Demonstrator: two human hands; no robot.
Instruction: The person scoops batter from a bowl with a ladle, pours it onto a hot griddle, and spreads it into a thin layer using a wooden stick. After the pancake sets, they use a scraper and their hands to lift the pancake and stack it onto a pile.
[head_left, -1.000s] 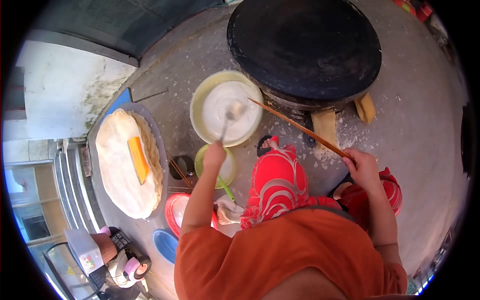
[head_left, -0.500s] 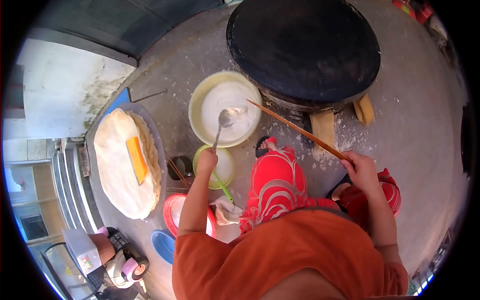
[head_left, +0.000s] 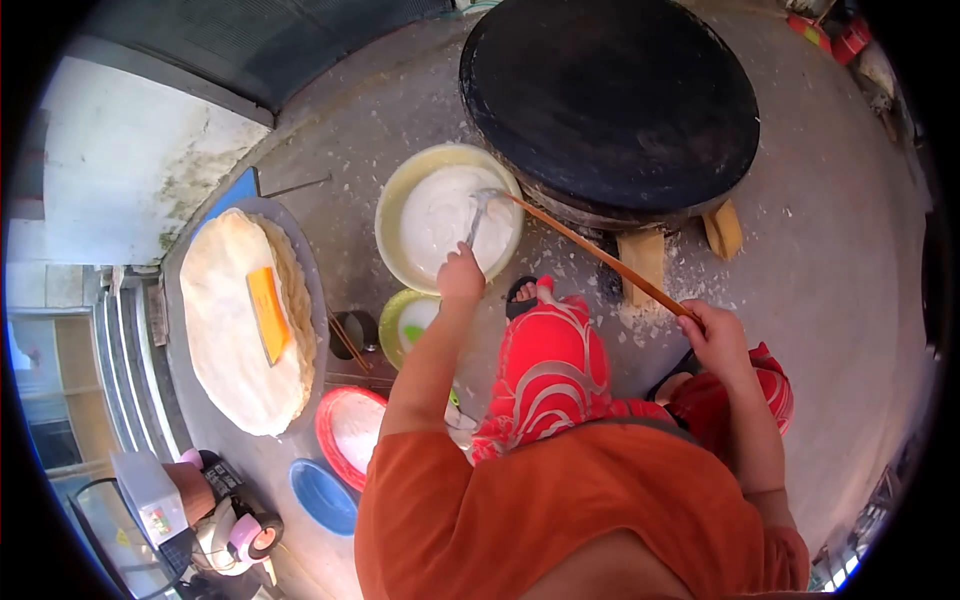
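My left hand is closed round the handle of a metal ladle. The ladle's bowl is over the right part of a pale yellow basin holding thick white batter. In my right hand is one end of a long wooden stick. Its far tip reaches the basin's right rim and meets, or nearly meets, the ladle's bowl. Just beyond, a large round black griddle stands on supports. Below my left hand, a light green bowl is partly hidden by my forearm.
To the left, a stack of thin round flatbreads lies on a grey tray, topped by a flat orange tool. A red basin, a blue basin and a dark pot stand nearby. Wooden blocks sit beneath the griddle.
My left hand has moved forward and right, bringing the ladle from mid-basin to the stick's tip. My right hand stays nearly in place with the stick.
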